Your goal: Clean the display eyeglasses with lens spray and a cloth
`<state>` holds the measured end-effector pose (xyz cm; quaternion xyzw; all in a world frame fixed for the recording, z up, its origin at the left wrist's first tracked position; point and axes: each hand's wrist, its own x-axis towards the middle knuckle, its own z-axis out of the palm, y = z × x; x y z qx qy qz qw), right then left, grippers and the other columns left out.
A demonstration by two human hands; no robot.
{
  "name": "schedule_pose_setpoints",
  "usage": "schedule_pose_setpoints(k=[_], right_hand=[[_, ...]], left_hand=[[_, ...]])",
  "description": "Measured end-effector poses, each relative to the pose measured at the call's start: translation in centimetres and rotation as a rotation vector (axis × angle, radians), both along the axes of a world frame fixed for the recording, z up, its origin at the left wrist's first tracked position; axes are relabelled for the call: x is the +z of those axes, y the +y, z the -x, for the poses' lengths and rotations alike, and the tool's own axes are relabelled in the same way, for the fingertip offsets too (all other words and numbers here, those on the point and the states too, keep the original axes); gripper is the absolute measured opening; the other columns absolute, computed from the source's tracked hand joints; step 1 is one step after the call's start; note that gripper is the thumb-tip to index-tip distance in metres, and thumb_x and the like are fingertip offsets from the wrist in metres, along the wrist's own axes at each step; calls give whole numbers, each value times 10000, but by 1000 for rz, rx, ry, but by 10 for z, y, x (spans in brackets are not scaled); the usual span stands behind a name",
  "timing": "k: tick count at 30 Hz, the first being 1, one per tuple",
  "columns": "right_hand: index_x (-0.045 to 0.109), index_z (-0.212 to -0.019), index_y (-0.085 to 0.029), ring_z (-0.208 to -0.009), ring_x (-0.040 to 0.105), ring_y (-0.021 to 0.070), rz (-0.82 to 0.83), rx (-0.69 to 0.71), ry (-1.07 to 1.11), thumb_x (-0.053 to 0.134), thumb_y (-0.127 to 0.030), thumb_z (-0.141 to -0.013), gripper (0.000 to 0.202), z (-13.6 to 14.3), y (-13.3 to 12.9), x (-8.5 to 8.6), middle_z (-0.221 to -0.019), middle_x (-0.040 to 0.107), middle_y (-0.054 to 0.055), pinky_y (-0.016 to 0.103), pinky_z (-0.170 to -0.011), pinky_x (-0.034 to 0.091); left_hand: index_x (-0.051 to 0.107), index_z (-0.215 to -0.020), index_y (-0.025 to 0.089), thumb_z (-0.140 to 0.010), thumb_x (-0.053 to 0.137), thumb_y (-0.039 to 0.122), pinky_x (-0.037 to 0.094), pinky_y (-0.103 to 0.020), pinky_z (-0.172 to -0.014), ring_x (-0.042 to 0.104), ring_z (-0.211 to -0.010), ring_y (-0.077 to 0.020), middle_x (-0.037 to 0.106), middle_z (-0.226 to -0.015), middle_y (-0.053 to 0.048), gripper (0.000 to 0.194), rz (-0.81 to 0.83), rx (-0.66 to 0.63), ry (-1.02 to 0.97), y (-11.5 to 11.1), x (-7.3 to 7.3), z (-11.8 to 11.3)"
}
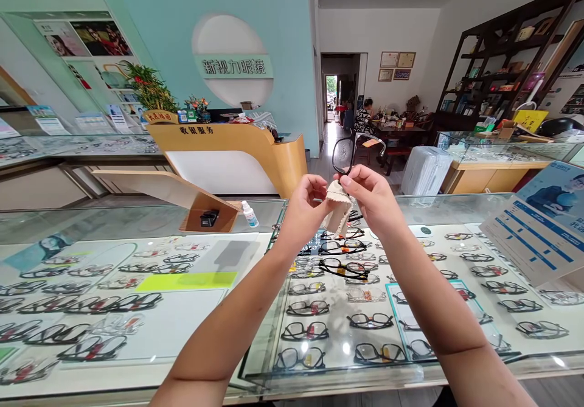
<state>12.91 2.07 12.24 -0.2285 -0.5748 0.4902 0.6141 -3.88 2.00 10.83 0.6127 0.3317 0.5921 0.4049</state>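
Above the glass counter, a pair of dark-rimmed eyeglasses (342, 155) is held on end, one lens up and a temple with an orange tag pointing right. My right hand (373, 201) pinches its lower part between thumb and fingers. From there hangs a beige cleaning cloth (338, 211), wrapped about the lower lens, which is hidden. My left hand (309, 205) is closed on the cloth from the left side, fingers curled. Under both hands, black-framed eyeglasses (344, 267) lie on the counter top among others.
The glass display case (262, 367) holds several rows of tagged eyeglasses. A small white spray bottle (249, 214) and a wooden-framed mirror (205, 209) stand left of my hands. At right leans a blue and white printed sign (541, 224). Behind is a wooden cashier desk (292, 157); a person (364, 118) sits farther back.
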Motion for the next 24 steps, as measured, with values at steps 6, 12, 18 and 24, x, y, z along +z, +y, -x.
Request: schedule_pose_setpoints(k=[6,12,18,24], right_hand=[[693,-821,-265,-832,633,158,1,45,20,973,-557,-787,406,-1,0,0,-935,733,1,281,-739,521],[679,-825,-258,-834,670,166,35,112,20,991,-591,-735,466,0,0,2,-999,773,18,300,-769,568],[667,-814,-266,-856,704,187,66,136,12,1000,-603,-711,485,-2,0,4,-953,808,25,314,-780,592],[684,-832,-266,-844,690,160,27,108,62,976,-570,-772,425,-3,4,1,-966,815,17,281,-784,573]], left_hand=[[752,-969,185,-714,970,640,516,-293,-792,659,-867,-199,733,-898,-31,565,149,-242,97,0,4,7],[724,-975,195,-659,1045,504,484,-263,-724,625,-775,-154,714,-863,-3,546,181,-388,-9,-2,5,3],[759,-956,198,-679,1023,566,491,-285,-722,647,-786,-174,742,-896,-36,531,263,-431,18,-5,7,5],[780,-895,184,-684,1008,594,432,-266,-681,582,-729,-150,704,-830,-10,514,217,-295,93,-6,8,9]])
